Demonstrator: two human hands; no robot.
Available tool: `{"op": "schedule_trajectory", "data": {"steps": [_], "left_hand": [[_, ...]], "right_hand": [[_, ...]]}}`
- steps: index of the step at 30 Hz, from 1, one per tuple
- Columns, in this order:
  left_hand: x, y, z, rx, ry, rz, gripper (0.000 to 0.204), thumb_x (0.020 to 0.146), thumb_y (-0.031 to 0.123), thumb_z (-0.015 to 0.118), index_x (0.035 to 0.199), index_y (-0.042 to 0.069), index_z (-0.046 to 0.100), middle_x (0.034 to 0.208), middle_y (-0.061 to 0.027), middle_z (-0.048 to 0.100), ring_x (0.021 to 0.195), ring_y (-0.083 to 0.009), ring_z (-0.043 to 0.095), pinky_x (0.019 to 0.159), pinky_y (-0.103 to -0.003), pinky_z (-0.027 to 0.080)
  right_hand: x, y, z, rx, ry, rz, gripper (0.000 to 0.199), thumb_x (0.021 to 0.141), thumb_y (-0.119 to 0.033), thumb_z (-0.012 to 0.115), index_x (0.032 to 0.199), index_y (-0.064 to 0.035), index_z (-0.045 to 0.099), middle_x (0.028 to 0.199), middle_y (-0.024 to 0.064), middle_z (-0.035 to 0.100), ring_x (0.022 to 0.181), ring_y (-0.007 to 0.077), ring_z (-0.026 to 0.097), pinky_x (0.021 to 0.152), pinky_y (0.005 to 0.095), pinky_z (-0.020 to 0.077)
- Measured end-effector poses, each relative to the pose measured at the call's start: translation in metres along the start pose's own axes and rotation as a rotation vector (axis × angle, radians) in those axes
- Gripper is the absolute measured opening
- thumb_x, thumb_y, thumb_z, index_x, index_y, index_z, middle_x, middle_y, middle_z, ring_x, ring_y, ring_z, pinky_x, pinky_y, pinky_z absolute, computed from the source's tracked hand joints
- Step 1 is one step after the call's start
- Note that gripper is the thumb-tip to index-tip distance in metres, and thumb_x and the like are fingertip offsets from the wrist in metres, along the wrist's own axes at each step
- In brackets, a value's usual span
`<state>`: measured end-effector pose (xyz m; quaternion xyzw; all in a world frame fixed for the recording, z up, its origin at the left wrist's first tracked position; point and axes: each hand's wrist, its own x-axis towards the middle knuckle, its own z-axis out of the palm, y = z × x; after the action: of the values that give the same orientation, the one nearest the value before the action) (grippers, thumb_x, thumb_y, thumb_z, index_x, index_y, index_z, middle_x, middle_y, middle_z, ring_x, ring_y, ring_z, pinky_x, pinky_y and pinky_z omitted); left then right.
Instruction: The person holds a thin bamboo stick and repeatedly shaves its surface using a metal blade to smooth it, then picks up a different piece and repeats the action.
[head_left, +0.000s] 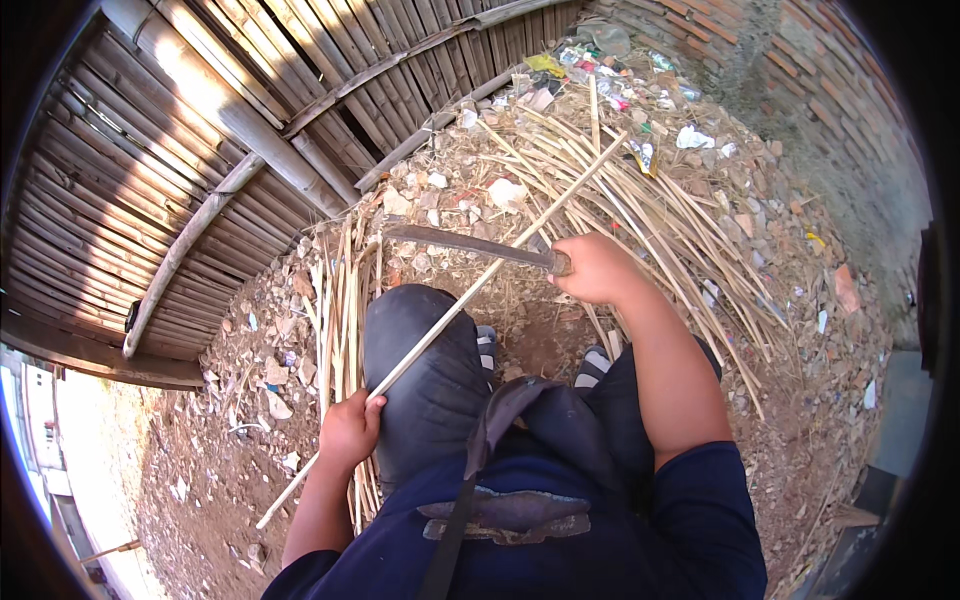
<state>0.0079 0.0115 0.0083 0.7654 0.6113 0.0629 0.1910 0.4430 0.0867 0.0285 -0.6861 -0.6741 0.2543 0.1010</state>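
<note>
At the far left stood a wall of weathered split-bamboo slats braced by thick pale bamboo poles. Below it, loose pale bamboo strips lay in a bundle on the stony dirt ground.

The left hand was clenched around the near part of a long thin pale bamboo strip, fingers wrapped fully about it. The strip's short tail ran on down past the hand toward the ground, while its long part rose diagonally across the person's dark-trousered knee and out over the heap ahead. It looked light and springy, likely to whip or bow if held only at one end, so resting it on the knee and gripping low seemed the sound hold. Its split edges were probably sharp and splintery, so a firm, unsliding grip would suit it best.

Crossing the strip lay the long dark steel blade of a machete-like knife, its edge meeting the strip just beyond the knee. The right hand was closed tight around the knife's handle, of which only a stub showed. The blade looked heavy and stiff and was safe to hold only by the handle.

To the right spread a heap of cut bamboo strips and shavings with scattered litter, and a red brick wall beyond.
</note>
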Motion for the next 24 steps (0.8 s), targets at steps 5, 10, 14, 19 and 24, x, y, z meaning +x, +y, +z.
{"op": "schedule_trajectory", "data": {"steps": [5, 10, 14, 19, 24], "left_hand": [[0.002, 0.004, -0.001, -0.013, 0.016, 0.004, 0.036, 0.101, 0.033, 0.061, 0.083, 0.002, 0.058, 0.069, -0.026, 0.062, 0.069, -0.0488, 0.063, 0.064, -0.056, 0.048], [0.003, 0.001, 0.0, -0.027, -0.008, 0.009, 0.038, 0.102, 0.035, 0.059, 0.084, 0.002, 0.058, 0.069, -0.0265, 0.062, 0.07, -0.0495, 0.063, 0.064, -0.056, 0.048], [0.002, -0.003, 0.003, -0.027, -0.011, 0.001, 0.039, 0.102, 0.036, 0.058, 0.084, 0.002, 0.058, 0.069, -0.0266, 0.062, 0.07, -0.0498, 0.063, 0.064, -0.057, 0.048], [0.002, 0.0, 0.001, -0.038, -0.013, 0.003, 0.038, 0.102, 0.035, 0.058, 0.084, 0.002, 0.058, 0.069, -0.0266, 0.062, 0.07, -0.05, 0.063, 0.065, -0.057, 0.048], [0.004, 0.002, -0.001, -0.018, -0.004, 0.019, 0.038, 0.102, 0.034, 0.059, 0.083, 0.002, 0.058, 0.069, -0.0263, 0.062, 0.07, -0.05, 0.063, 0.064, -0.056, 0.049]], "right_hand": [[0.01, 0.016, -0.001, 0.061, 0.05, 0.073, 0.038, 0.084, -0.031, 0.077, 0.113, -0.008, 0.074, 0.101, 0.0209, 0.073, 0.098, 0.0392, 0.069, 0.087, 0.0469, 0.0543], [0.002, 0.003, 0.0, 0.02, 0.044, 0.055, 0.036, 0.083, -0.03, 0.077, 0.112, -0.0084, 0.074, 0.099, 0.0204, 0.073, 0.097, 0.0392, 0.069, 0.085, 0.0481, 0.0544], [-0.006, -0.016, -0.007, -0.068, -0.001, 0.017, 0.035, 0.082, -0.029, 0.077, 0.111, -0.0082, 0.074, 0.098, 0.0198, 0.073, 0.096, 0.0392, 0.069, 0.084, 0.0489, 0.0546], [0.003, 0.008, -0.012, 0.008, 0.035, 0.068, 0.041, 0.083, -0.029, 0.078, 0.118, -0.0084, 0.073, 0.104, 0.0205, 0.073, 0.101, 0.0388, 0.069, 0.088, 0.0469, 0.0548], [0.013, 0.031, -0.006, 0.055, 0.086, 0.205, 0.052, 0.086, -0.031, 0.077, 0.13, -0.0052, 0.067, 0.12, 0.0226, 0.071, 0.111, 0.0389, 0.067, 0.096, 0.0461, 0.0527]]}}
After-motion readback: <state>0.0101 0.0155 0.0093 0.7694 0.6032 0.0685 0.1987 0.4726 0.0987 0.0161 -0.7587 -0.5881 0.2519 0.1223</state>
